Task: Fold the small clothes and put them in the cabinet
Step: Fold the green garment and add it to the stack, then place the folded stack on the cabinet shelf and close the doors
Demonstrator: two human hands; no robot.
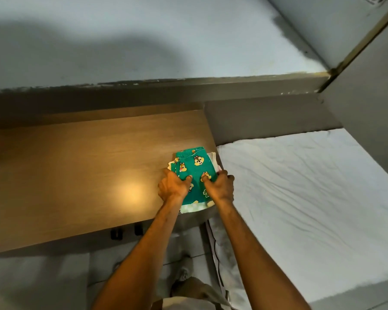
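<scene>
Gripping a small stack of folded clothes at the right-hand end of a light brown wooden tabletop [76, 166], both hands are closing on it from either side. The left hand [174, 186] is holding the stack's left edge, thumb lying on top and the other fingers curling down out of sight beneath it. The right hand [218, 185] is mirroring this on the right edge, thumb pressing on the top piece. That top piece is a pair of green cotton shorts printed with yellow cartoon chipmunks [194, 168], its elastic waistband pointing away from the person. Pale folded garments [192, 208] are peeking out below and at the sides. Whether the stack is resting on the table or just clear of it is not plain. A white-sheeted mattress [300, 186] is lying just beside the table on the right.
</scene>
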